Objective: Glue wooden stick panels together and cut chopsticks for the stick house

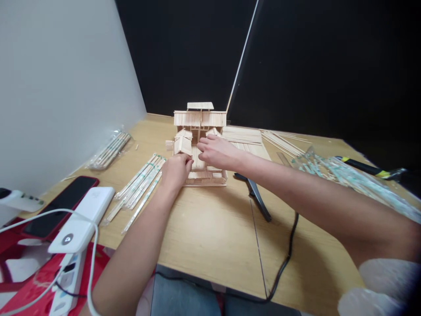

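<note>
A model house (200,119) built of thin wooden sticks stands at the back middle of the table. My left hand (177,170) is at its front left corner, fingers closed together against the base of a small roofed part (183,144); what they grip, if anything, is hidden. Over the right side of the model, my right hand (215,152) reaches in with curled fingers near the inner courtyard. Its fingertips touch or hover by the small right roof, and anything between them is too small to make out.
Wrapped chopsticks (141,182) lie left of the model, with another bundle (110,149) behind. A black glue gun (258,197) with a cable sits front right. Loose sticks (283,142), packets and a cutter (362,166) lie right. A phone (61,206) and power bank (83,219) are left.
</note>
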A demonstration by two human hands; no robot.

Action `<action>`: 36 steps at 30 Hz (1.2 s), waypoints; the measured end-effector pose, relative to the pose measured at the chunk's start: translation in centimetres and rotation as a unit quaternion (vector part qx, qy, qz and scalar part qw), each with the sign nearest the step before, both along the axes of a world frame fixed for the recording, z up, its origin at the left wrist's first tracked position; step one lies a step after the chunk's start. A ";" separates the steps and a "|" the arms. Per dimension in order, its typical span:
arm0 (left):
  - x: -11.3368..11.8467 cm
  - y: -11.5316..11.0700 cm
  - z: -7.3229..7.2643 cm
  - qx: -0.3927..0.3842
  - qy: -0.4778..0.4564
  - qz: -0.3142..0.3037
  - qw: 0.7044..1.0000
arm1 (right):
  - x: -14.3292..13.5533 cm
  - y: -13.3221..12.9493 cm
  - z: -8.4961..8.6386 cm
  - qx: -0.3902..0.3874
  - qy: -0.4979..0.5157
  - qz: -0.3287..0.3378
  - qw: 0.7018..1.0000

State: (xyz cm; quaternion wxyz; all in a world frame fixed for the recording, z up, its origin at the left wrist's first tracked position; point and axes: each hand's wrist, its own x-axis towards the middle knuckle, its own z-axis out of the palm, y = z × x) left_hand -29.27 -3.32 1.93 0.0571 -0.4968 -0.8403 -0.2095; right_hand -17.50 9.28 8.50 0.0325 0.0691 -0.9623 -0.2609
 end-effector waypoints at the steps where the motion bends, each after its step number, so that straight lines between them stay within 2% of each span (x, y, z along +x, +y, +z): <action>1: 0.0 0.0 0.0 0.000 -0.002 0.000 1.000 | 0.0 0.0 0.0 -0.002 0.002 -0.001 1.000; 29: -0.1 0.0 -0.4 0.032 -0.005 -0.003 0.999 | 0.6 0.8 -1.4 -0.025 0.043 -0.028 0.998; 36: -0.2 0.0 -0.6 0.053 -0.003 -0.011 0.999 | 0.7 1.0 -1.7 -0.015 0.061 -0.005 0.998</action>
